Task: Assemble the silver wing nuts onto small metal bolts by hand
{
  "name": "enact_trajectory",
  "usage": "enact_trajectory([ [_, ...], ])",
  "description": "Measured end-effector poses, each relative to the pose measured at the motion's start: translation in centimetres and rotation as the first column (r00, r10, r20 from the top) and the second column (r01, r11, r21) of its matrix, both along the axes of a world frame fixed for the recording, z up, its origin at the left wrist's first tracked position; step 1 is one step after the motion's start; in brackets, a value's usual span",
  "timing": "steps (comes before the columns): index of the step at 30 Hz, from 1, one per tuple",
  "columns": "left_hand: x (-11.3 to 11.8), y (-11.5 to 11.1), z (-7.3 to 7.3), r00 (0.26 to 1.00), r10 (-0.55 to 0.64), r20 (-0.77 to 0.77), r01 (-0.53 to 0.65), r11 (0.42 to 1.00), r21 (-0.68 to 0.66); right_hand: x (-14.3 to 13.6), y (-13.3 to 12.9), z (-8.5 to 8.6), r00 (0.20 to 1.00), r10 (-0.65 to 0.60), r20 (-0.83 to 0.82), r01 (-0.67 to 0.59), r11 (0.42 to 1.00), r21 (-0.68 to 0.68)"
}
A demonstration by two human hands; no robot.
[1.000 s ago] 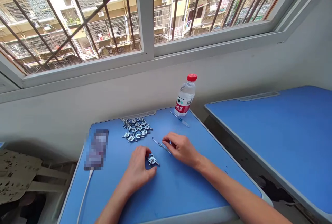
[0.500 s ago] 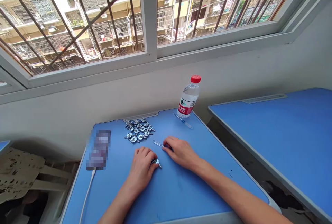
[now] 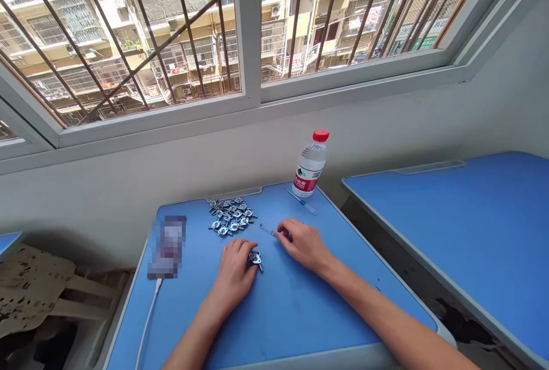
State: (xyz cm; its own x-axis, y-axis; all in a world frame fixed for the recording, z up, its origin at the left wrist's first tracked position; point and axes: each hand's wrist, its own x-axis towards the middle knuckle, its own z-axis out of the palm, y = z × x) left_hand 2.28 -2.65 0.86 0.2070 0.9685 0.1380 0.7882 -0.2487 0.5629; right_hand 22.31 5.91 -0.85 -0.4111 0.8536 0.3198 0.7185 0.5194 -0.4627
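My left hand (image 3: 235,264) rests on the blue desk (image 3: 274,318), its thumb and fingers around a small silver metal part (image 3: 256,258) that sticks out to the right. To the right and a little farther back, my right hand (image 3: 302,242) pinches one end of a thin clear tool (image 3: 267,229), whose other end points back and left. Beyond my left hand lies a pile of similar metal parts (image 3: 234,215).
A water bottle with a red cap (image 3: 309,167) stands at the desk's back right, a blue pen (image 3: 302,201) beside it. A blurred phone (image 3: 167,247) with a white cable (image 3: 148,321) lies at the left. Another blue desk (image 3: 463,227) is at the right.
My right hand has shifted slightly right, and the clear tool now looks thinner and turned. The metal part at my left hand shows more of its face. The view has moved slightly.
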Motion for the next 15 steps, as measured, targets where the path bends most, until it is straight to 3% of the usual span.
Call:
enact_trajectory([
  [7, -0.4, 0.0, 0.6, 0.989, 0.110, 0.104, -0.095, 0.986, -0.138, -0.7, -0.8, 0.2, 0.968, 0.168, -0.186, -0.135, 0.975, 0.179],
  [12, -0.1, -0.2, 0.6, 0.995, 0.082, 0.047, -0.074, 0.983, -0.166, -1.7, -2.2, 0.3, 0.911, 0.406, -0.073, -0.399, 0.913, 0.087],
  [15, 0.0, -0.3, 0.5, 0.996, 0.064, 0.057, -0.053, 0.985, -0.164, -2.4, -3.1, 0.3, 0.890, 0.456, -0.008, -0.456, 0.890, -0.003],
])
